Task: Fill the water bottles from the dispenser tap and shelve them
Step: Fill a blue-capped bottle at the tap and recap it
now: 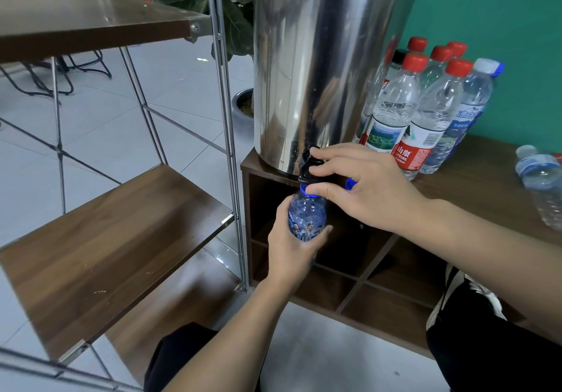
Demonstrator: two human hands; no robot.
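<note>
The blue-labelled water bottle [307,215] stood upright directly under the black tap [308,163] of the steel dispenser [319,57], its open neck just below the spout. The left hand [292,248] gripped its body, fingers curled round it. The right hand [359,185] rested on the tap, pinching a blue cap [350,183]. Capped bottles [425,112] clustered on the bench [474,179] beside the dispenser. A wooden shelf [115,239] stood to the left.
</note>
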